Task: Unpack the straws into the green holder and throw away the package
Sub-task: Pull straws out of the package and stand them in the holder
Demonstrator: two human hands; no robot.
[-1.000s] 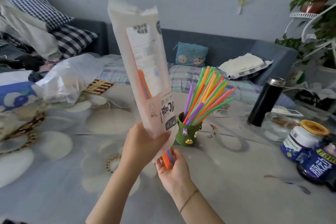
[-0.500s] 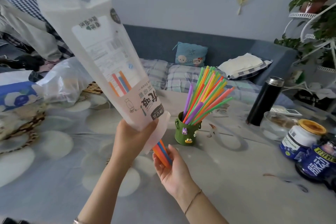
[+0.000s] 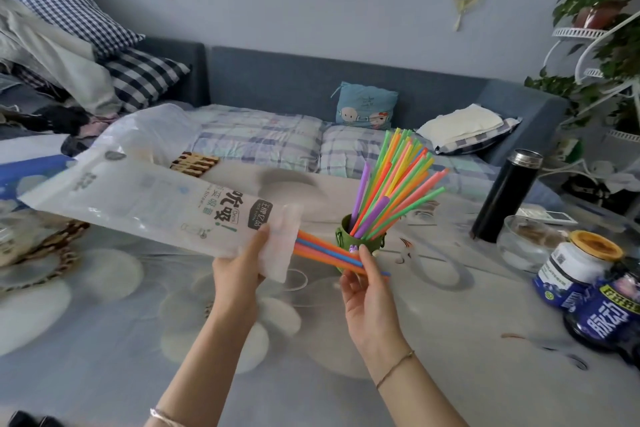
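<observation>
While the left hand [image 3: 239,270] grips the "吸"-printed package [image 3: 156,204], the right hand [image 3: 363,288] holds loose straws [image 3: 329,251]

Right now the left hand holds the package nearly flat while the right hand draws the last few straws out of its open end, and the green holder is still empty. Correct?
Not quite. The head view shows the green holder already full of straws. The rest stands: the left hand holds the package nearly flat, and the right hand draws the last few straws from its open end.

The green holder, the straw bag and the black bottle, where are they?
green holder [image 3: 343,236]: head view, left rim.
straw bag [image 3: 156,204]: head view, printed middle.
black bottle [image 3: 502,201]: head view, middle of body.
</observation>
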